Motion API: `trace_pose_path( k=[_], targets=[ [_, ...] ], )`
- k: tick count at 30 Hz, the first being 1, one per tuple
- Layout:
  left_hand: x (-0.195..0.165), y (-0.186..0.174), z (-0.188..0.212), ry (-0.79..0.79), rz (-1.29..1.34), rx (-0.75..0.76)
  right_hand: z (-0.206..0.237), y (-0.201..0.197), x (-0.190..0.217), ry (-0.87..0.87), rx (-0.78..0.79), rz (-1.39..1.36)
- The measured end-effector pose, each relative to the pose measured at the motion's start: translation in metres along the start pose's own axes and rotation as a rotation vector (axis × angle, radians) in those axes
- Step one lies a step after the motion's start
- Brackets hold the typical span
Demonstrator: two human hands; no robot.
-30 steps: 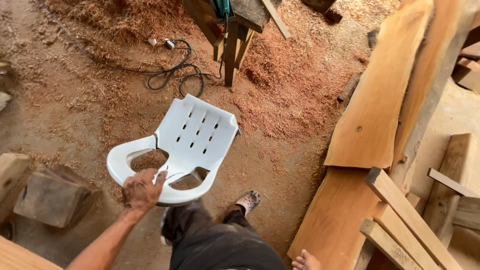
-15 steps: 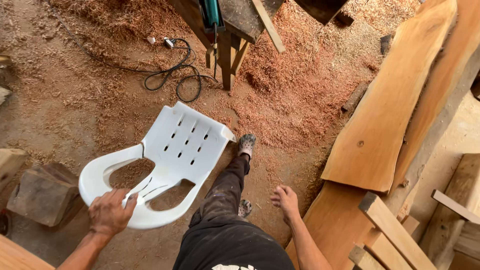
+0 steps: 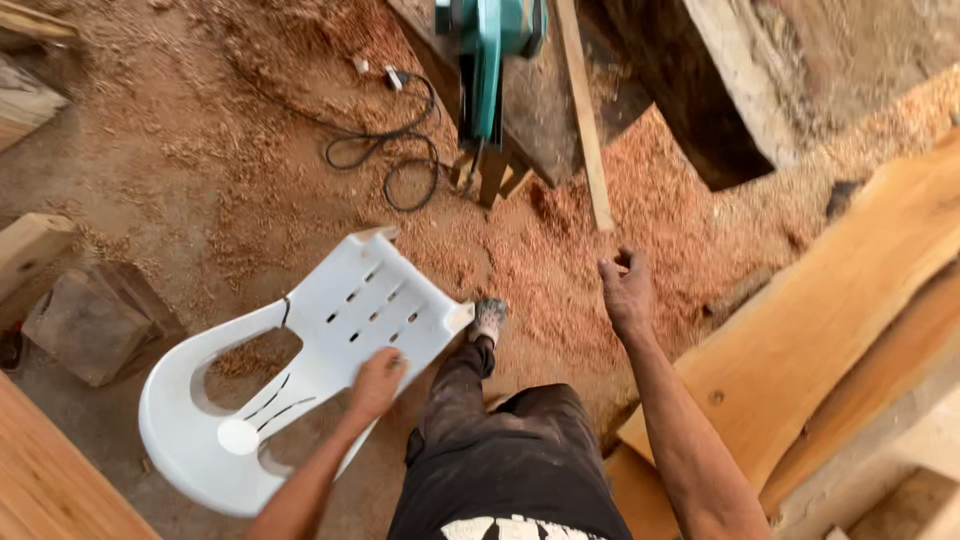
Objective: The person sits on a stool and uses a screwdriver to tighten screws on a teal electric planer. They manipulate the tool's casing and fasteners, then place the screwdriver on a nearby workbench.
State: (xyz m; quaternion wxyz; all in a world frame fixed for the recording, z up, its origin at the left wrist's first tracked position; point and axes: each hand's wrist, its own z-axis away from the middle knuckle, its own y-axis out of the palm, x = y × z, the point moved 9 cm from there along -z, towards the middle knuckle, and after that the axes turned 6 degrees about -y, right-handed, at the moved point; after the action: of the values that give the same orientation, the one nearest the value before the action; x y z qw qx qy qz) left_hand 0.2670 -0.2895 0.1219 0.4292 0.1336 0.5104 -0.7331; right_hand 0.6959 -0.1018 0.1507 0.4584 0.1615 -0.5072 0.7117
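The left hand (image 3: pixel 377 380) was closed over the edge of a white plastic chair (image 3: pixel 300 370), fingers curled around the rim where the seat meets the slotted back. The chair was tipped off its normal stance, its back pointing away from the person and its armrest loop hanging low, nearest the camera. It sat just left of the person's dark trousers (image 3: pixel 510 450).

The right hand (image 3: pixel 627 295) held nothing; it hung loosely, fingers partly curled, on the far side of the trousers from the chair, over the sawdust-covered floor (image 3: pixel 200 180).

One shoe (image 3: pixel 489 318) was planted just beside the chair's upper right corner. Beyond the chair, a black cable (image 3: pixel 400 160) lay coiled on the floor, and a teal power tool (image 3: pixel 487 50) rested on a dark wooden stand further off still. A thin wooden strip (image 3: pixel 585 120) leaned beside that tool. Well to the right of the chair lay broad, pale orange planks (image 3: pixel 830 320). To the left of the chair sat a squat wood block (image 3: pixel 85 325), and a board edge (image 3: pixel 40 480) showed near the chair's lower left.
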Motion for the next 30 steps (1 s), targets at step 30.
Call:
trace_pose_path(
  k=[30],
  targets=[
    [-0.369,-0.067,-0.186,0.470,0.483,-0.334,-0.074,-0.018,0.156,-0.286,0.703,-0.547]
  ],
)
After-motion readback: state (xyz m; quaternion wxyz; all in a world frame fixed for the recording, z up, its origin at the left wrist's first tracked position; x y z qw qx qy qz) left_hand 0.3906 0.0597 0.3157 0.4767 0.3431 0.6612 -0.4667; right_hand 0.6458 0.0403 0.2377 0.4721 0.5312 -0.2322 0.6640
